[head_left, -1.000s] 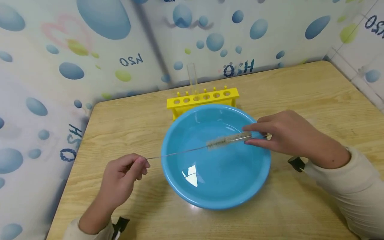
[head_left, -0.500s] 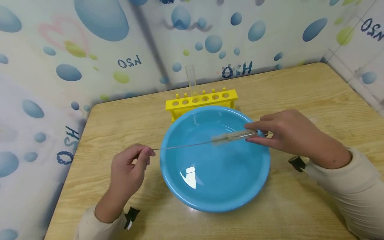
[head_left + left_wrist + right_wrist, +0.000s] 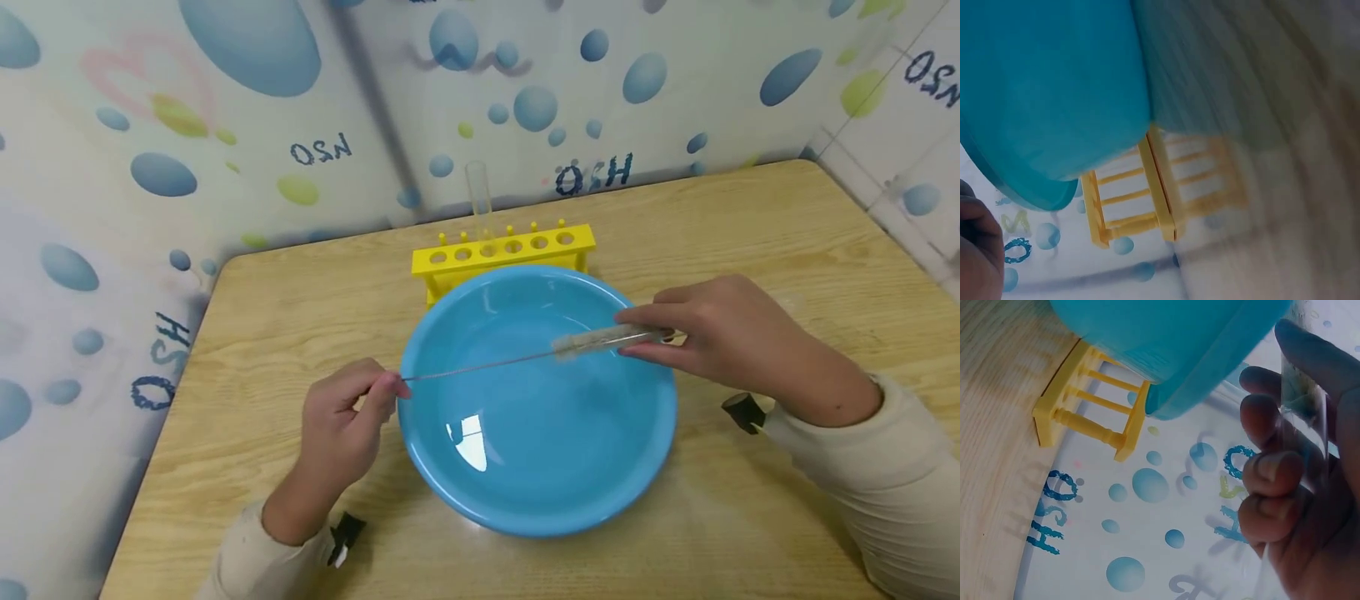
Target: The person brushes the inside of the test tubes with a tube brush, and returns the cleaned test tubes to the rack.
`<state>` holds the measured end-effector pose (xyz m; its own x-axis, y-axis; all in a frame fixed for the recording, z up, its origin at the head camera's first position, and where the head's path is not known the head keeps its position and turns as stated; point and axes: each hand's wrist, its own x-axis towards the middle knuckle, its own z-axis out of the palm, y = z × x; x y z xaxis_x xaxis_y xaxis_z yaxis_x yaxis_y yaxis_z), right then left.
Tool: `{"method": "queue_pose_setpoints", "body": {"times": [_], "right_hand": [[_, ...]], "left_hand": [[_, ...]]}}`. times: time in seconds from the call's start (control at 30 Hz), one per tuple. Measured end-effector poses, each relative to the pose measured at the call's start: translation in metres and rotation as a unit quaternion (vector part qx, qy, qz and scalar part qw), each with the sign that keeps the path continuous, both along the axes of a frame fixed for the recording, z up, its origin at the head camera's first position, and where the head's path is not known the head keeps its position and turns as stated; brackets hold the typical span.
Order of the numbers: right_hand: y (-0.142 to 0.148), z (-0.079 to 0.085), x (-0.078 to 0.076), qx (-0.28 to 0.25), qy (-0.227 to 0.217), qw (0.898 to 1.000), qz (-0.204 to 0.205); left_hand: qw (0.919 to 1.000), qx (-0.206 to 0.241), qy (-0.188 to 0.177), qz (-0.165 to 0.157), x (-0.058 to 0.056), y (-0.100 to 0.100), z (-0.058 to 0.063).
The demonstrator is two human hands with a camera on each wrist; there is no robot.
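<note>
My left hand [image 3: 347, 421] pinches the thin twisted wire handle of a test tube brush [image 3: 480, 367] at the left rim of a blue basin [image 3: 540, 479]. Over the basin's right side, my right hand [image 3: 723, 337] grips a clear test tube [image 3: 618, 336]. Most of the brush's pale bristles lie inside that tube, which points left and is nearly level. In the right wrist view the fingers [image 3: 1269, 475] curl round the glass, and the bristle end shows within it. Only part of the left hand [image 3: 979, 250] appears at the left wrist view's edge; the brush is out of sight there.
Behind the basin stands a yellow test tube rack [image 3: 504, 250] with another clear test tube [image 3: 480, 200] upright in one hole. A patterned wall [image 3: 525, 108] borders the back of the wooden table [image 3: 285, 317]. Dark straps sit at both wrists.
My left hand has moved right toward the basin, pushing the brush deeper into the test tube, so fewer bristles show outside. The right hand has stayed almost still, holding the tube.
</note>
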<state>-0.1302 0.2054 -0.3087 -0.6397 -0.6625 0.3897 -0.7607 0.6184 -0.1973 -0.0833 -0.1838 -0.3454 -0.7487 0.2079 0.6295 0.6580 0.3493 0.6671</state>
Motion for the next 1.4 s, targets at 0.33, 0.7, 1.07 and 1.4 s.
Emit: {"method": "queue_pose_setpoints", "body": {"times": [0.33, 0.7, 1.07, 1.4], "right_hand": [[-0.005, -0.007, 0.0, 0.004, 0.027, 1.0, 0.002], [-0.008, -0.004, 0.004, 0.002, -0.093, 0.995, 0.02], [-0.018, -0.008, 0.007, 0.028, -0.051, 0.998, -0.007], [-0.021, -0.008, 0.01, 0.02, 0.026, 0.999, 0.014]], "left_hand": [[0.9842, 0.044, -0.169, 0.032, 0.004, 0.005, -0.006], [0.9964, -0.064, 0.055, -0.009, 0.0, 0.003, -0.01], [0.9884, -0.054, -0.14, 0.026, 0.005, 0.003, -0.002], [0.9663, -0.068, -0.244, 0.048, 0.01, 0.005, 0.007]]}}
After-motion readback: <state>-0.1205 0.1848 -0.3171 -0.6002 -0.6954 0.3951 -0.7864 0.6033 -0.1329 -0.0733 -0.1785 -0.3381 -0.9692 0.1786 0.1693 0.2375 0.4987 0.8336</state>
